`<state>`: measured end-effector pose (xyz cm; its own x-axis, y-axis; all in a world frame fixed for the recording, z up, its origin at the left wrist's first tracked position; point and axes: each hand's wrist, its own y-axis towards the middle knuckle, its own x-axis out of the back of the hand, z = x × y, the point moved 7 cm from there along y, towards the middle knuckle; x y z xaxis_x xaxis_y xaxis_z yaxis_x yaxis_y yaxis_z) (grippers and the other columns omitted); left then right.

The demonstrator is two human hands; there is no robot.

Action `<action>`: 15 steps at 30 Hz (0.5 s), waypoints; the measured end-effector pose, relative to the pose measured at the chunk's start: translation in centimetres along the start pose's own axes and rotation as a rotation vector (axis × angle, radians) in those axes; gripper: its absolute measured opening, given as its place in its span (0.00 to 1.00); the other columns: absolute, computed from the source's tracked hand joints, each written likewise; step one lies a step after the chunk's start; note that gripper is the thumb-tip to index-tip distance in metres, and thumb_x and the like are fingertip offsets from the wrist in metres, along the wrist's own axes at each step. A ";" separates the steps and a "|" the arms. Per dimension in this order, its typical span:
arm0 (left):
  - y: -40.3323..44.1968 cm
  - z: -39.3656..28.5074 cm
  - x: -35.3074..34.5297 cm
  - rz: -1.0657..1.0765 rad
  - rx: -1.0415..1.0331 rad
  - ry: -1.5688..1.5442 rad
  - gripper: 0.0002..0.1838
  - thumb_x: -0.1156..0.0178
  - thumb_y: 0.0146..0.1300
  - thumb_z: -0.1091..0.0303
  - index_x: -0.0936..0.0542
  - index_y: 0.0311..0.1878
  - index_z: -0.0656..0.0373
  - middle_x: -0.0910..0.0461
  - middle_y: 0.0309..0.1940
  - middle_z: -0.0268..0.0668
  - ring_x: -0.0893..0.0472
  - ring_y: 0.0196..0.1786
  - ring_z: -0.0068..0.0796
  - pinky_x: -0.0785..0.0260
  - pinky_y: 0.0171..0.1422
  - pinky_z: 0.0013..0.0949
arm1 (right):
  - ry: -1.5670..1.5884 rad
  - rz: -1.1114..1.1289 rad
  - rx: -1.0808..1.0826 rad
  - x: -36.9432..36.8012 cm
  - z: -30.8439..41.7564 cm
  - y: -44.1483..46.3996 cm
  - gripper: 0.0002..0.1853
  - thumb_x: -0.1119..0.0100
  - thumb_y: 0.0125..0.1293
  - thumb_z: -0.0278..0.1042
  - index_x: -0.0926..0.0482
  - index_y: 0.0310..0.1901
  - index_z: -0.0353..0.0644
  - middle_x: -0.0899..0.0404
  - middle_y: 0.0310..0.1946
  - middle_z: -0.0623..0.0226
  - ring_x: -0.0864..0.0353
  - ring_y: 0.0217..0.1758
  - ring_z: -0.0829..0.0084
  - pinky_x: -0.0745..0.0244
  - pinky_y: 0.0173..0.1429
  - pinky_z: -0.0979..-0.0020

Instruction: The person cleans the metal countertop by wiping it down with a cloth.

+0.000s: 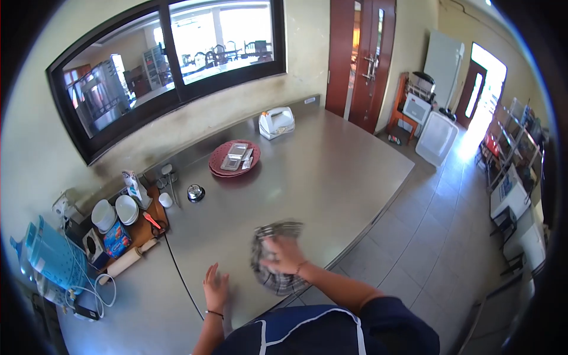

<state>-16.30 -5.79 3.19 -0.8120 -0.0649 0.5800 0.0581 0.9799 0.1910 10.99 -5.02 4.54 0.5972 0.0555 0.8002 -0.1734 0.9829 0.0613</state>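
Observation:
My right hand (284, 255) presses on a crumpled black-and-white checked cloth (279, 284) that lies on the metal tabletop (325, 177), near its front edge. The fingers are bent into the cloth and slightly blurred, so their exact grip is partly hidden. To the left of the cloth, my left hand (215, 289) is just above or on the steel surface, its fingers apart and holding nothing.
Red woven trays (216, 168) with clear plastic boxes, a call bell (196, 192) and a white handled container (276, 123) stand farther back. At left are white bowls (126, 209), a rolling pin (128, 261) and a blue basket (56, 254) with white cable.

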 end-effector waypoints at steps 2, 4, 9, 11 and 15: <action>-0.3 0.6 0.8 -0.024 0.002 -0.029 0.27 0.36 0.62 0.63 0.26 0.65 0.55 0.28 0.64 0.48 0.31 0.69 0.48 0.45 0.73 0.51 | -0.169 0.013 0.249 -3.0 6.3 -0.3 0.39 0.34 0.55 0.62 0.31 0.66 0.53 0.32 0.66 0.49 0.38 0.70 0.42 0.46 0.73 0.42; -0.2 0.7 1.2 -0.021 -0.025 -0.016 0.26 0.36 0.62 0.63 0.26 0.64 0.55 0.27 0.64 0.48 0.30 0.68 0.48 0.46 0.73 0.51 | -0.188 0.085 0.488 -6.4 10.4 -0.5 0.36 0.32 0.55 0.58 0.29 0.66 0.57 0.34 0.68 0.53 0.39 0.72 0.43 0.46 0.73 0.42; -0.3 0.5 1.7 -0.066 -0.005 0.012 0.26 0.37 0.62 0.63 0.25 0.64 0.55 0.28 0.65 0.48 0.32 0.70 0.48 0.50 0.75 0.50 | -0.223 0.100 0.511 -9.1 9.0 2.0 0.34 0.31 0.55 0.49 0.28 0.65 0.60 0.36 0.71 0.62 0.42 0.75 0.52 0.47 0.73 0.43; 0.0 1.1 1.2 -0.075 0.030 0.062 0.26 0.37 0.62 0.63 0.26 0.65 0.54 0.28 0.65 0.48 0.32 0.70 0.48 0.52 0.75 0.53 | -0.219 0.040 0.468 -7.6 5.7 4.3 0.31 0.33 0.54 0.43 0.26 0.62 0.59 0.34 0.68 0.66 0.39 0.74 0.60 0.44 0.71 0.44; 1.3 -2.1 -1.4 -0.139 0.074 0.199 0.26 0.37 0.60 0.70 0.25 0.63 0.58 0.26 0.63 0.49 0.30 0.68 0.48 0.42 0.74 0.46 | -0.202 -0.199 0.298 0.5 -6.2 10.0 0.24 0.34 0.52 0.41 0.22 0.54 0.57 0.26 0.57 0.63 0.33 0.66 0.57 0.41 0.67 0.46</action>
<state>-13.87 -4.82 4.32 -0.6786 -0.2286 0.6980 -0.0946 0.9696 0.2255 14.39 5.94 1.81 0.4816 -0.1956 0.8543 -0.3072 0.8753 0.3735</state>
